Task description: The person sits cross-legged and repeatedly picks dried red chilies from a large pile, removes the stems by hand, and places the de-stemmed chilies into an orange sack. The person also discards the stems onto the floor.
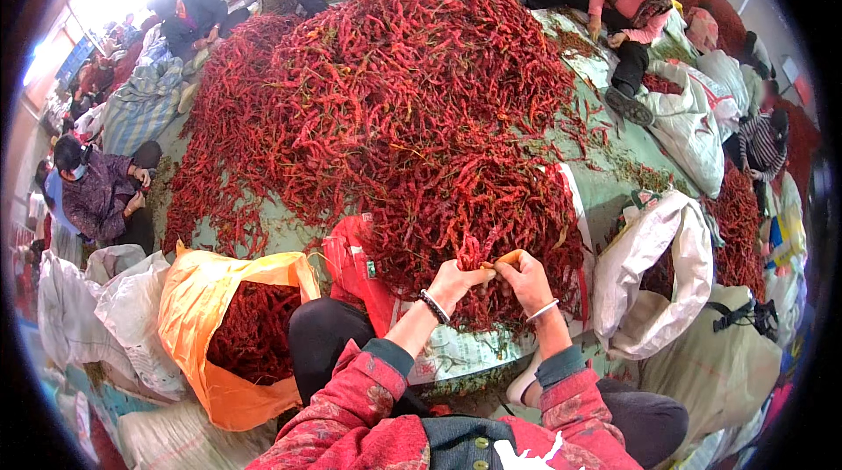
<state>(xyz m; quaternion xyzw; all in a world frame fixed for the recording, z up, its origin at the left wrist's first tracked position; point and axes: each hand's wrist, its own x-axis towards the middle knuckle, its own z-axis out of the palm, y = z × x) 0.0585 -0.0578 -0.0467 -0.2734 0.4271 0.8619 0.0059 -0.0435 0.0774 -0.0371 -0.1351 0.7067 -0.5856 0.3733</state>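
Observation:
My left hand (454, 283) is closed around a small bunch of dried red chilies (471, 251), their tips pointing away from me. At the bunch's near end, my right hand (528, 280) pinches with thumb and forefinger close to my left thumb. The stems there are mostly hidden by my fingers. Both hands are over the near edge of a large heap of dried red chilies (395, 95), which lies partly on a red and white woven sack (352, 259). A dark bracelet circles my left wrist, and a pale bangle my right.
Left of my knee stands an open orange sack (197, 312) with chilies inside. An open white sack (658, 273) is at my right. Around the heap sit several people, among them a person in purple (99, 187) and a person in pink (635, 3). Filled sacks (141, 108) stand behind them.

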